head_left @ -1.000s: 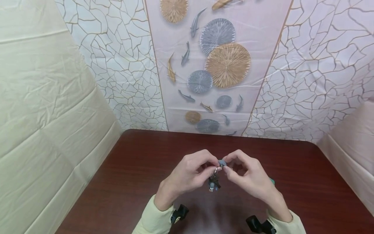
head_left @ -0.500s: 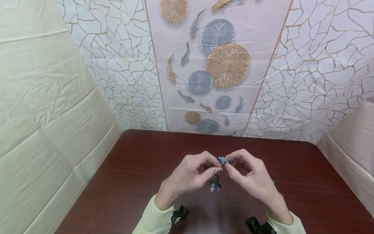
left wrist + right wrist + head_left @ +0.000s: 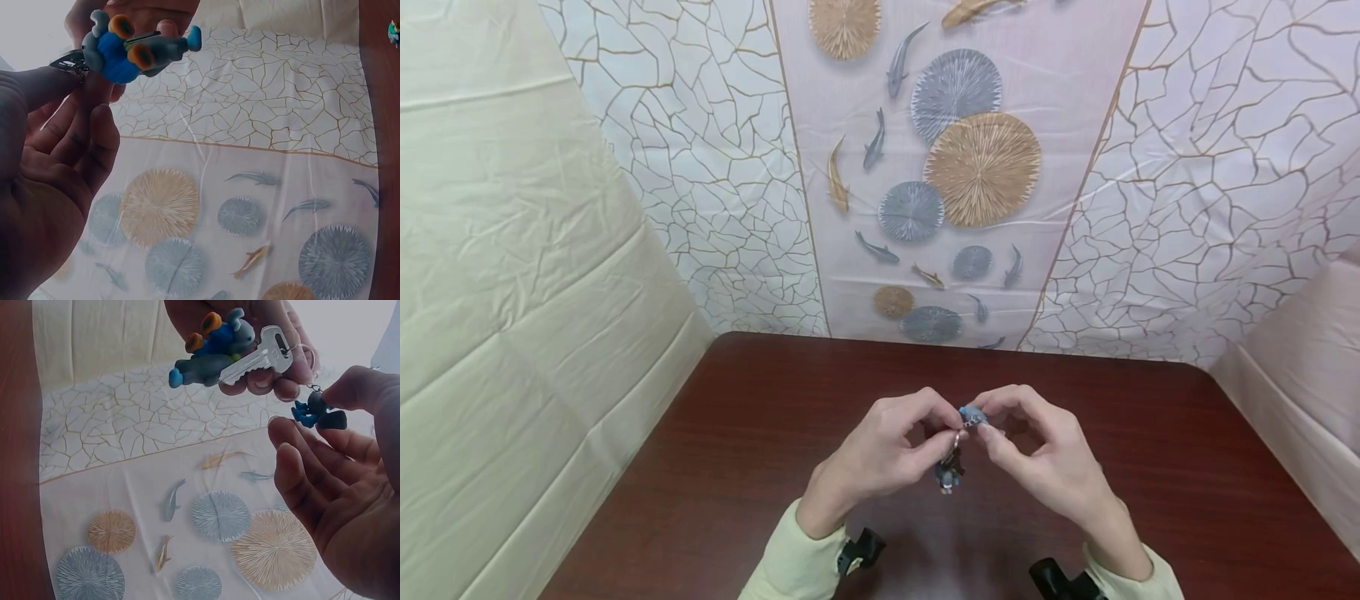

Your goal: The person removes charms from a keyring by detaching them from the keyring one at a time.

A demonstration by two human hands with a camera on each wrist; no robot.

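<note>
My left hand (image 3: 887, 442) pinches a metal key ring (image 3: 310, 355) between thumb and fingertips. From the ring hang a silver key (image 3: 256, 359) and a toy figurine (image 3: 948, 478), grey and blue with orange-soled feet, below my left thumb in the head view. My right hand (image 3: 1041, 446) pinches a smaller blue-grey figurine charm (image 3: 973, 415), joined to the ring by a short chain (image 3: 317, 389). The two hands nearly meet above the table. In the left wrist view the bigger figurine (image 3: 119, 53) overlaps the right hand's fingers.
A dark red-brown table (image 3: 790, 392) lies under the hands. A small green, yellow and grey figure (image 3: 393, 31) shows at the edge of the left wrist view. Patterned cloth (image 3: 917, 150) hangs behind the table, with cream cloth (image 3: 550, 292) along the left.
The right hand has shifted slightly right, and the small charm has turned between its fingers. The hanging figurine has turned too. A green spot behind the right wrist has gone from the head view.
</note>
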